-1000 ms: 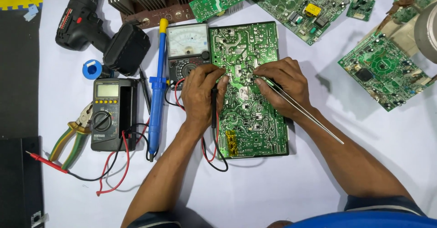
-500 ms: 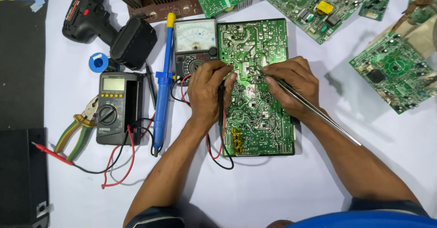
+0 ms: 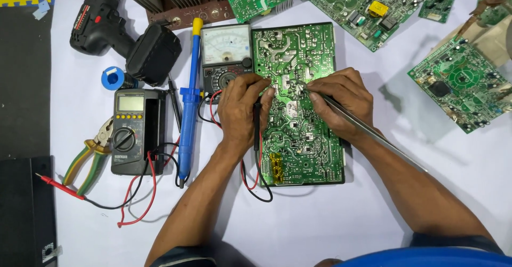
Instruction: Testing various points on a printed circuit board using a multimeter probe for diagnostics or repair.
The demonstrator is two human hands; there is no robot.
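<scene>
the green circuit board [image 3: 298, 107] lies at centre frame on the white table [image 3: 330, 224]. the left hand [image 3: 242, 112] is closed around a black probe [image 3: 256, 123] set on the board, just below the analog meter [image 3: 226, 54]. the right hand [image 3: 341, 102] pinches long metal tweezers [image 3: 373, 134], tip touching the board's middle.

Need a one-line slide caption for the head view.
Left hand and right hand hold slim probes on a green circuit board, analog meter beside it.
</scene>
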